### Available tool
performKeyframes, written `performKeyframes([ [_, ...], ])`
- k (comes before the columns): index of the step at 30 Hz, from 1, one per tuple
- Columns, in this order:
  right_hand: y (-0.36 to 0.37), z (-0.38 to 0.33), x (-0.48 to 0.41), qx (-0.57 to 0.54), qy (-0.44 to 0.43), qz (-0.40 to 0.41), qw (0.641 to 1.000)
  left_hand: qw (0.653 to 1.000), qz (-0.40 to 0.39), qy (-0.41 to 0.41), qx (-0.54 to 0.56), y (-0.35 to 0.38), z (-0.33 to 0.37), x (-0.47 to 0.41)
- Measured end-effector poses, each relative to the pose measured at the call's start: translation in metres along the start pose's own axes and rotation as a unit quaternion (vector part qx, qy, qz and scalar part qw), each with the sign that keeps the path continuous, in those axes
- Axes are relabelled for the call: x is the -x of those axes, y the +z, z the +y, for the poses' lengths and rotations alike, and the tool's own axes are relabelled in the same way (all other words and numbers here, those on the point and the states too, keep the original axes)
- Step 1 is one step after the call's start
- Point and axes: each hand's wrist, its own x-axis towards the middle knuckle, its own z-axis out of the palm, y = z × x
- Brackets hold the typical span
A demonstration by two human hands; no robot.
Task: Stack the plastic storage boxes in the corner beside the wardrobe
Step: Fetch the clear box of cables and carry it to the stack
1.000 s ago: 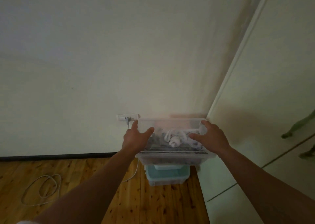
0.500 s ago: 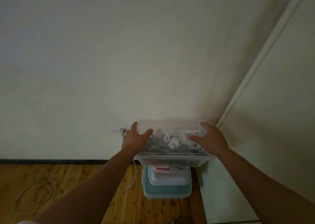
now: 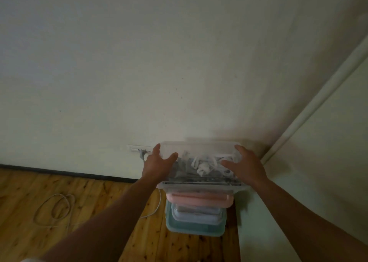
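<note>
Now lower than a moment ago: clear storage box (image 3: 200, 149) of cables, left hand (image 3: 157, 166) and right hand (image 3: 248, 167) gripping its ends, fingers (image 3: 157, 149) curled over the rim. It is on or just above the pink-lidded box (image 3: 199, 199) topping the stack beside the wardrobe (image 3: 318, 162). Placement looks nearly done.

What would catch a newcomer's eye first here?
The clear box of pale cords, gripped at each end by the left hand and right hand, centre frame. Right under it, in the corner by the wardrobe, a stack runs from pink lid down to teal box. A white cable lies looped on the floor at left.
</note>
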Motion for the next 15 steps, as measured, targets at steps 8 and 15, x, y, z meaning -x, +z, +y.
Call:
performKeyframes([
  [8, 0.012, 0.014, -0.009, -0.006, 0.010, 0.010, 1.000, 0.999, -0.029, -0.018, -0.014, 0.012, -0.006, -0.016],
  [15, 0.024, 0.020, -0.013, -0.010, 0.034, 0.010, 0.999, 0.998, -0.048, -0.037, 0.006, 0.017, -0.014, -0.025],
])
